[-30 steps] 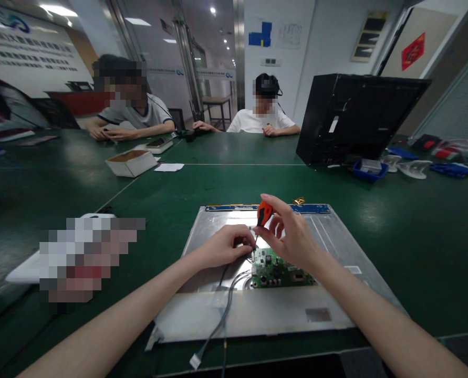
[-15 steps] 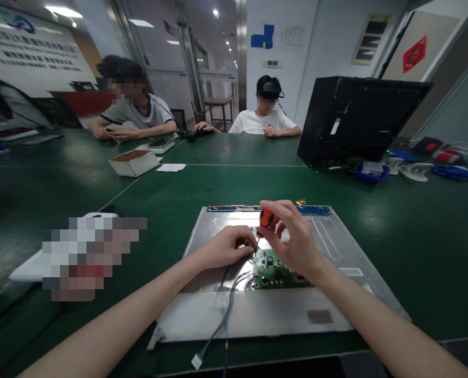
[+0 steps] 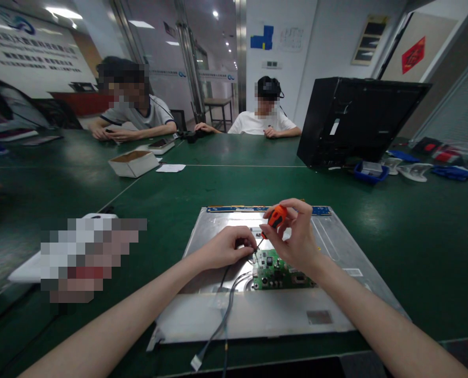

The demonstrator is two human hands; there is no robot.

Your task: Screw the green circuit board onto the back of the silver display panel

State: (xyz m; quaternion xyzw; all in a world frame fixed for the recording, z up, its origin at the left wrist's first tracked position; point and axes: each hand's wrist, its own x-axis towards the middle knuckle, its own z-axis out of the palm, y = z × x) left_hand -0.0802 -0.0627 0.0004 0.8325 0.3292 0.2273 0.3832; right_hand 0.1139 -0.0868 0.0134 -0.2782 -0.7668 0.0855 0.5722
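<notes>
A: Entry, head view. I see the right hand (image 3: 297, 239) pinching a screwdriver (image 3: 273, 221) by its orange handle, fingers curled round it. The shaft tilts down and left; its tip sits at the upper left corner of the board (image 3: 279, 269).

B: Left hand?

A: The left hand (image 3: 226, 247) rests on the panel (image 3: 257, 310), fingertips bunched together just beside the tip. It may be pinching a screw there, but I cannot tell; it is too small to make out.

B: Where does the board lie?

A: Flat on the grey metal panel, near its middle, partly under the right wrist. Cables (image 3: 221, 315) run from the board's left edge toward the near edge of the panel and over it.

B: Surroundings?

A: Green table (image 3: 415, 226). A black monitor (image 3: 355, 118) stands far right, a blue tray (image 3: 370, 170) just in front of it. A cardboard box (image 3: 133, 161) sits far left. Two people sit across the table.
</notes>
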